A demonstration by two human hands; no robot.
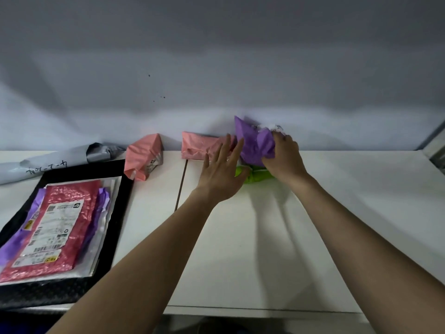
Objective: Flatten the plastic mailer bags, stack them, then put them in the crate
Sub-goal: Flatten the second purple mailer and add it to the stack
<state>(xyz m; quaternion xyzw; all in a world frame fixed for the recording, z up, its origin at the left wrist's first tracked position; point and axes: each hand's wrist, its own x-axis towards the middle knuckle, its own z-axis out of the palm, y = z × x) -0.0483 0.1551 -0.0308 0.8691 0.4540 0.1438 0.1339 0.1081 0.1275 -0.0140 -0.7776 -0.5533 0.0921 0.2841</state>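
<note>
My right hand [284,155] grips a crumpled purple mailer bag [252,141] near the back wall. Beside it, my left hand [221,169] reaches with straight, spread fingers and holds nothing. A crumpled green bag [255,175] lies on the table under both hands. Two crumpled pink bags lie against the wall, one [144,156] to the left and one [199,145] behind my left hand. At the left sits a stack of flattened bags, with a red labelled bag [53,227] on top and purple and clear ones beneath it, on a black bag [115,213].
A grey mailer bag [60,157] with handwriting lies at the back left against the wall. The white table [265,237] has a seam running down its middle and its front edge near the bottom. No crate is in view.
</note>
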